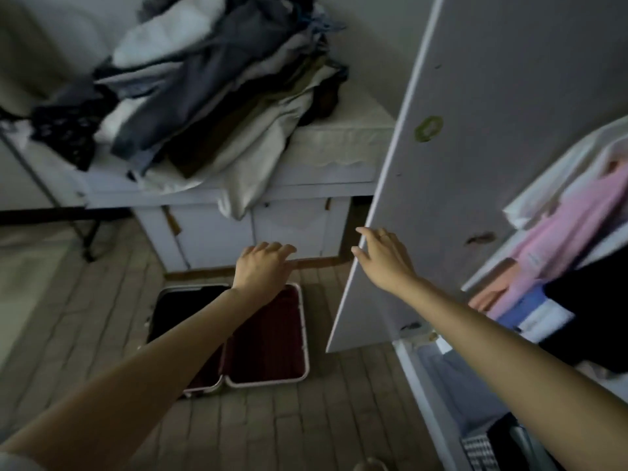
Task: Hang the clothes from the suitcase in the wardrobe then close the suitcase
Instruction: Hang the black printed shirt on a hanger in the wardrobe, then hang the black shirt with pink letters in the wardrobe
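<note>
An open suitcase [268,348] with a pale rim lies flat on the floor, its right half lined dark red, its left half black; no clothes show inside. The white wardrobe door [475,164] stands open to its right. My right hand [380,256] rests on the door's front edge, fingers spread, holding nothing. My left hand [261,270] hovers above the suitcase with loosely curled fingers and nothing in it. Inside the wardrobe [577,232] on the right, pink, white, blue and black garments hang or lie.
A white cabinet [295,212] stands behind the suitcase with a pile of clothes [210,86] in grey, white, olive and dark prints heaped on top. A black stand leg [68,219] is at the left. The floor [85,317] is pale tile.
</note>
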